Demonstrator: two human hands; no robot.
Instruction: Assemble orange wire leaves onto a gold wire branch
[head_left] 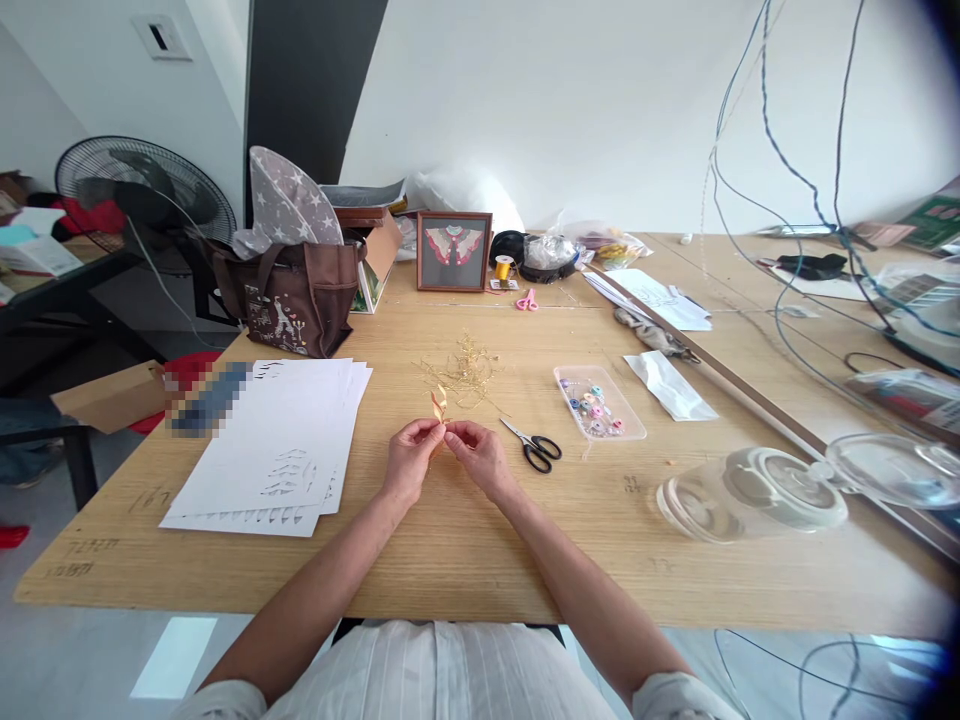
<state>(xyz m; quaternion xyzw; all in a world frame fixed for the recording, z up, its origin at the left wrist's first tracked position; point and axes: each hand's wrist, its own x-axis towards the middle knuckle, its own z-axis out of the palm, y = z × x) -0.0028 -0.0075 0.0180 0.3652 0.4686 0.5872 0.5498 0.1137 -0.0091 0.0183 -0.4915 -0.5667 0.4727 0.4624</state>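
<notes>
Wooden worktop (pixel 480 565) stands in front of a white wall, and many things lie on it. Both hands are close together above its middle. The left hand (pixel 409 460) and the right hand (pixel 480 456) meet, and their fingers (pixel 427 431) are together, clamped from two sides on a small gold strip (pixel 439 405). This strip stands up just above the fingers. It is small and a little blurred, so it seems to be folded foil or flat wire, but I cannot be sure.

Just beyond the fingers, a loose tangle of gold wire (pixel 463 372) lies on the wood, near the strip but apart from it. To the right of the fingers are black-handled scissors (pixel 531 446), and farther right is a clear tray (pixel 600 403) with small colored beads. To the left of the fingers lies a stack of white paper (pixel 262 450) with printed shapes.

Well beyond the fingers stand a framed picture (pixel 454 251), a gold thread spool (pixel 504 268) and pink scissors (pixel 526 300). A brown bag (pixel 289 300) stands farther to the left. Far to the right of the fingers, a clear plastic jar (pixel 750 495) lies on its side.
</notes>
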